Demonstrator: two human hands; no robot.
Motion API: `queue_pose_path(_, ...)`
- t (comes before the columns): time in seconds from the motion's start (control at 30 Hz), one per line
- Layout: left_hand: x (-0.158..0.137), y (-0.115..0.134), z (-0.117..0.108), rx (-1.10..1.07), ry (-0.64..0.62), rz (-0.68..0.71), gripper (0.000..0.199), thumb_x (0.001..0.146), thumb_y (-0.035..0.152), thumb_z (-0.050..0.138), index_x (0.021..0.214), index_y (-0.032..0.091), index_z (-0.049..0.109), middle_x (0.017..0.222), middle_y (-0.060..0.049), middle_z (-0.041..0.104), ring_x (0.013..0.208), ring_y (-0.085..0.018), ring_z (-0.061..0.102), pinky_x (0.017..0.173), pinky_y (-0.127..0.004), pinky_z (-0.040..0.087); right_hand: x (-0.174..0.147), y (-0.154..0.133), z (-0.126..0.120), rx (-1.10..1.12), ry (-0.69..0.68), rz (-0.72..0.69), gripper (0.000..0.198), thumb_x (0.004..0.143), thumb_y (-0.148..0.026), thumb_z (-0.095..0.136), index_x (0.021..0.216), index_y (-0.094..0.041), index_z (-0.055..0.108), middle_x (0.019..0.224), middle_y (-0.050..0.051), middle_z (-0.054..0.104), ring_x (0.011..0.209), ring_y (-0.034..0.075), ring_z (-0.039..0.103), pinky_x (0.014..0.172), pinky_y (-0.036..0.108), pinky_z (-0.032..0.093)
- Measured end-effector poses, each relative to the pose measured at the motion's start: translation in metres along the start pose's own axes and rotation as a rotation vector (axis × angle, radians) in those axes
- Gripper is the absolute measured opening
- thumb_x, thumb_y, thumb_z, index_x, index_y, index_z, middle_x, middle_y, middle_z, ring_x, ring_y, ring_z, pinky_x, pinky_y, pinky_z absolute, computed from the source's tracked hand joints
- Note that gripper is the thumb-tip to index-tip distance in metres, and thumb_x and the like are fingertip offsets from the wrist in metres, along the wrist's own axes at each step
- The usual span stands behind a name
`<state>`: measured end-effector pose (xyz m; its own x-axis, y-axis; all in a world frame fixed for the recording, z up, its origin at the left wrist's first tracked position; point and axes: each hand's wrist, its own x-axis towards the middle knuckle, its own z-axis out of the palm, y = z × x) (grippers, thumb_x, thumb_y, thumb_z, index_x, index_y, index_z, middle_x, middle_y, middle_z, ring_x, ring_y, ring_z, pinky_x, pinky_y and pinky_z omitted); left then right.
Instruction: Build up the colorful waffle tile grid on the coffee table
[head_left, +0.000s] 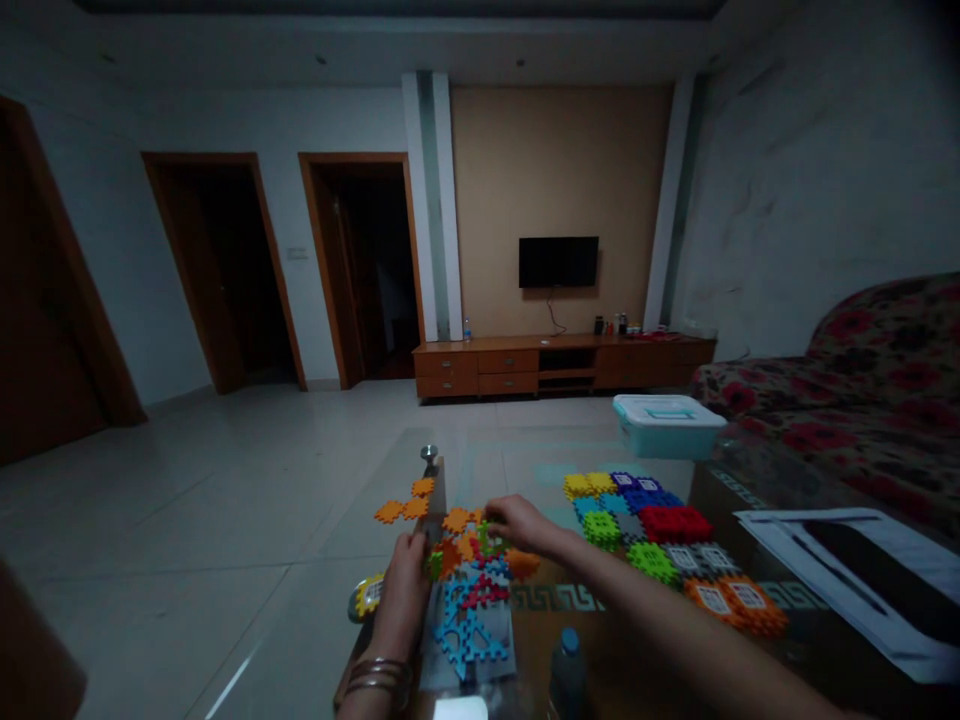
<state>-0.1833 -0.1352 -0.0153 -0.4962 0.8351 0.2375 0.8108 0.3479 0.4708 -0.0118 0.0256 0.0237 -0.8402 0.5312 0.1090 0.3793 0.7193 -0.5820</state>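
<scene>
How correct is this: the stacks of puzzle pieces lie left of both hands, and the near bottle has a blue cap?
Left is wrong: in the head view, the stacks of puzzle pieces lie right of the left hand and the right hand. The near bottle does have a blue cap.

No readable text, tile labels, apparently blurred

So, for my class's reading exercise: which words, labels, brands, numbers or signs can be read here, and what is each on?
No text can be read.
White labels on the orange stack: too small.
Pale labels on the grey stack and dark blue stack: too small.
Papers at right: too blurred.
Pale patch on the yellow piece beside the left hand: too blurred.
</scene>
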Motion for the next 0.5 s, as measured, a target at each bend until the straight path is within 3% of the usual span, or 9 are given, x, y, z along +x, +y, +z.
queue_pose_path(0.13, -0.003, 0.021, -0.003, 0.063, -0.180, 0.054, 0.028, 0.077, -0.001, 0.044, 0.080, 0.020, 0.061, 0.096, -0.003, 0.062, 0.092, -0.015, 0.061, 0.079, -0.021, 0.041, -0.048, 0.059, -0.053, 0.015, 0.162, 0.106, 0.024, 0.075, -0.012, 0.057, 0.091, -0.018, 0.073, 0.100, 0.007, 0.074, 0.096, 0.023, 0.063, 0.089, 0.033, 0.045)
queue_pose_path(0.23, -0.006, 0.044, -0.006, 0.154, -0.173, 0.060, 0.028, 0.081, 0.001, 0.042, 0.080, 0.020, 0.061, 0.091, -0.003, 0.065, 0.092, -0.017, 0.061, 0.077, -0.024, 0.039, -0.076, 0.102, -0.084, 0.057, 0.288, 0.228, 0.023, 0.074, -0.015, 0.055, 0.089, -0.017, 0.072, 0.095, 0.008, 0.073, 0.095, 0.024, 0.063, 0.088, 0.035, 0.046)
queue_pose_path(0.37, -0.011, 0.080, 0.002, 0.167, -0.162, 0.078, 0.022, 0.087, 0.009, 0.044, 0.079, 0.021, 0.060, 0.087, -0.003, 0.066, 0.088, -0.018, 0.060, 0.071, -0.025, 0.036, -0.102, 0.142, -0.106, 0.153, 0.340, 0.356, 0.013, 0.069, -0.016, 0.059, 0.077, -0.017, 0.069, 0.078, 0.004, 0.071, 0.079, 0.020, 0.063, 0.075, 0.031, 0.048)
queue_pose_path(0.5, -0.009, 0.114, 0.031, 0.096, -0.215, 0.113, 0.022, 0.090, 0.010, 0.042, 0.083, 0.021, 0.061, 0.087, -0.002, 0.068, 0.084, -0.016, 0.061, 0.070, -0.024, 0.036, -0.128, 0.155, -0.114, 0.260, 0.280, 0.434, 0.007, 0.063, -0.017, 0.065, 0.069, -0.017, 0.068, 0.062, -0.001, 0.065, 0.063, 0.016, 0.059, 0.062, 0.027, 0.045)
